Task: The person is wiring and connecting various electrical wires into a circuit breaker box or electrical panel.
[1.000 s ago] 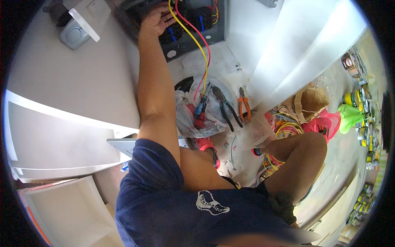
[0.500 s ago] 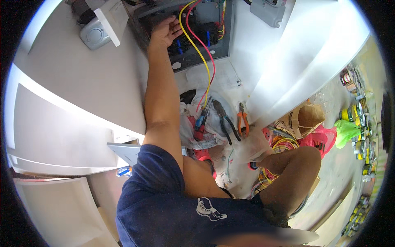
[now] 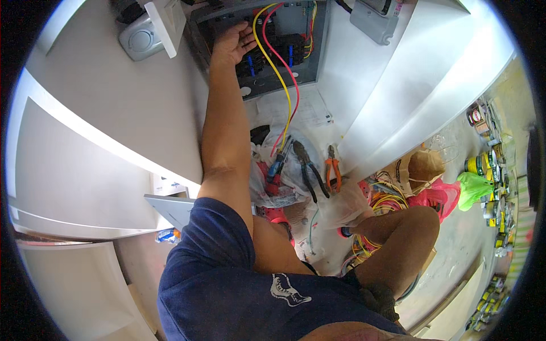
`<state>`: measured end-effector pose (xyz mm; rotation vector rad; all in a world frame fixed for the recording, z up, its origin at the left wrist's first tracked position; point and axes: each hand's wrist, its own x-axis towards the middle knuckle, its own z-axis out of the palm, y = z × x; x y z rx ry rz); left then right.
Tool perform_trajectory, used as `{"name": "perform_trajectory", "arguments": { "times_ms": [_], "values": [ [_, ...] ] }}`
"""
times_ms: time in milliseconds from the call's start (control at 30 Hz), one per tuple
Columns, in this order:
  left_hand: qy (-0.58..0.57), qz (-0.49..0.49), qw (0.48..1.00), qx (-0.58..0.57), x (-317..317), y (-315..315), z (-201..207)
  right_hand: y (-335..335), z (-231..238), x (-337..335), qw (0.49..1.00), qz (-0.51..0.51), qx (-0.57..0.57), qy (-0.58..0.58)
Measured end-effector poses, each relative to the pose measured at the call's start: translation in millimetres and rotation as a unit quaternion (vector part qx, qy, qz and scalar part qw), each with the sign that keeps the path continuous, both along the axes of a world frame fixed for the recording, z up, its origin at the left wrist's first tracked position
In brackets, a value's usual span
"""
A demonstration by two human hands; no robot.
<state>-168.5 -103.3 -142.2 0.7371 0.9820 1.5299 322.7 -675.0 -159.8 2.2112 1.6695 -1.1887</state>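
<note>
My left arm stretches up to a grey electrical panel box (image 3: 284, 85) fixed to the wall. Inside it my left hand (image 3: 233, 43) is open, palm turned inward, its slightly bent fingers apart and near the black breakers (image 3: 290, 54) with blue parts. Whether the fingertips touch anything is hard to see. Just right of them a yellow wire (image 3: 274, 67) and a red wire (image 3: 289, 67) hang out of the box and curve down. At the lower edge part of my right arm (image 3: 364, 332) shows; my right hand is out of view.
Below the box, black-handled pliers (image 3: 307, 167), orange-handled pliers (image 3: 333, 170) and a blue screwdriver (image 3: 277, 165) lie on a plastic bag. Coiled wires (image 3: 392, 196), a paper bag (image 3: 424, 169) and a green bag (image 3: 475, 190) are to the right. White panels flank both sides.
The view has shifted slightly. My left hand stays in the panel box in nearly the same pose, and the wires hang as before. At the lower edge, my right arm has moved.
</note>
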Motion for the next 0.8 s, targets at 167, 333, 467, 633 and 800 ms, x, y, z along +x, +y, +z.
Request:
{"name": "perform_trajectory", "arguments": {
  "times_ms": [167, 333, 467, 633, 800],
  "values": [
    [0.003, -0.003, 1.0, 0.001, -0.8, 1.3, -1.6, 0.9, 0.9, -2.7, 1.0, 0.0, -0.001, 0.003],
    [-0.034, -0.006, 0.999, 0.005, -0.3, -1.9, 0.1, -1.3, 0.2, -2.1, 1.0, 0.0, 0.0, 0.006],
    [-0.039, 0.005, 0.999, 0.006, 1.8, -3.7, 3.0, -2.5, -0.2, -1.1, 1.0, 0.012, 0.002, 0.004],
    [-0.033, -0.006, 0.999, -0.004, 1.7, -5.1, 5.4, -3.1, 2.6, -6.8, 0.998, -0.016, 0.058, 0.034],
    [-0.024, -0.009, 1.0, -0.001, 1.2, -4.7, 3.4, -3.8, 3.1, -6.2, 1.0, -0.024, 0.001, -0.015]
  ]
}}
